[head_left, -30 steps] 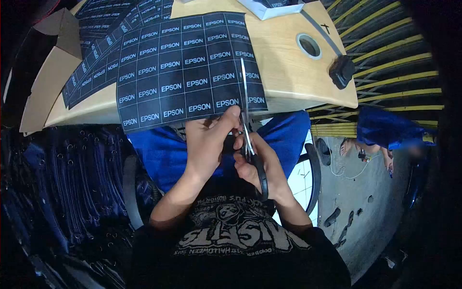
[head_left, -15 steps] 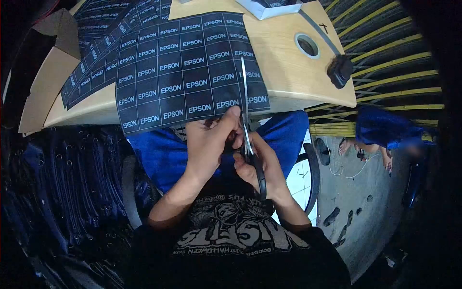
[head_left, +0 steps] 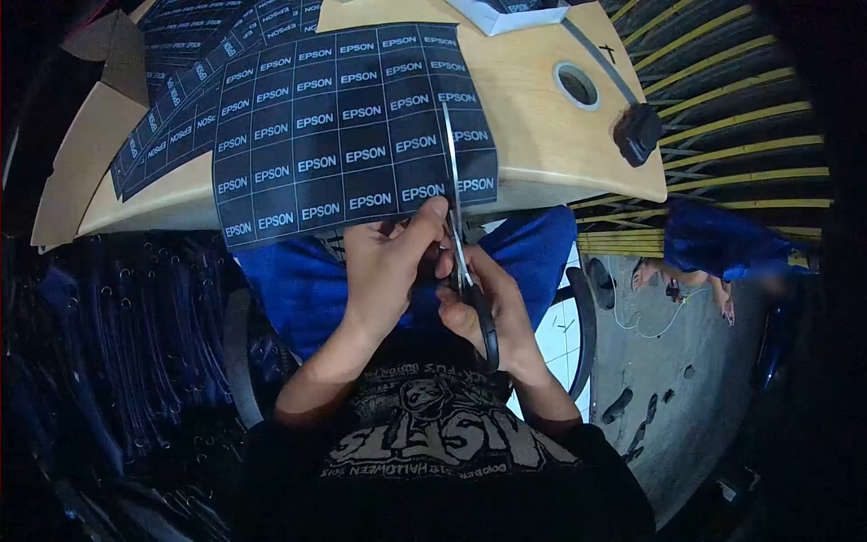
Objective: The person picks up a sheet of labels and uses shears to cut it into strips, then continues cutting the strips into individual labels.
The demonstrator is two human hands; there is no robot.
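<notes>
At the far left a stack [head_left: 172,117] of printed black sheets lies fanned on the table [head_left: 542,144]. Overlapping it, one sheet [head_left: 343,135] of black labels in a white grid is held up over the table's near edge, its lower edge toward the person.

The left hand [head_left: 388,266] is closed on that lower edge. Its thumb lies on top near the bottom of the second column from the right, with the other fingers curled beneath.

Just right of the thumb, the scissors [head_left: 456,217] enter the sheet from below. Their long axis runs almost straight away from the body, along the white line between the last two columns. The upper blade lies on top of the paper and its tip reaches about halfway up the sheet. The lower blade is hidden, so how far the blades gape cannot be told.

The right hand [head_left: 492,312] is closed through the handles, touching the left hand and slightly nearer the body.

Further right the table shows a round hole [head_left: 578,84] and a black knob [head_left: 639,134]. Another person [head_left: 713,244] in blue sits well apart.
</notes>
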